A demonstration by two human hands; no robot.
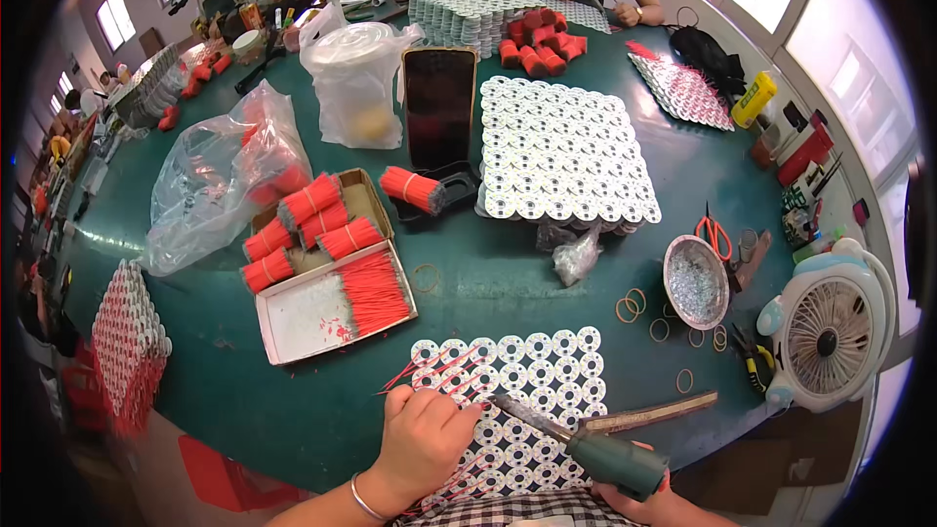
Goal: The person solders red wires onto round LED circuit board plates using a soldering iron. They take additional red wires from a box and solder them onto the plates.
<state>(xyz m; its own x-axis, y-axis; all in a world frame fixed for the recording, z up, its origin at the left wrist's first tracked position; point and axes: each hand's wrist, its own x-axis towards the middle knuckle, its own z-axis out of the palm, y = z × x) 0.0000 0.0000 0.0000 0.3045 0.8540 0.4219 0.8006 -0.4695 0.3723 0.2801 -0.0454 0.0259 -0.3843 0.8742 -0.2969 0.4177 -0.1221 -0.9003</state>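
One white tray of loose red wires

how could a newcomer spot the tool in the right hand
Find the big green table, then the sheet of white discs at its near edge. By the sheet's right side, the right hand holds the tool, metal barrel pointing up and left. Unlike the nearby wooden strip, it has a thick green body.

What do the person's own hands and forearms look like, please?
The left hand is gloveless, with a slim silvery bangle at its wrist. The right hand, partly hidden, shows no glove. No sleeve covers what shows of either forearm.
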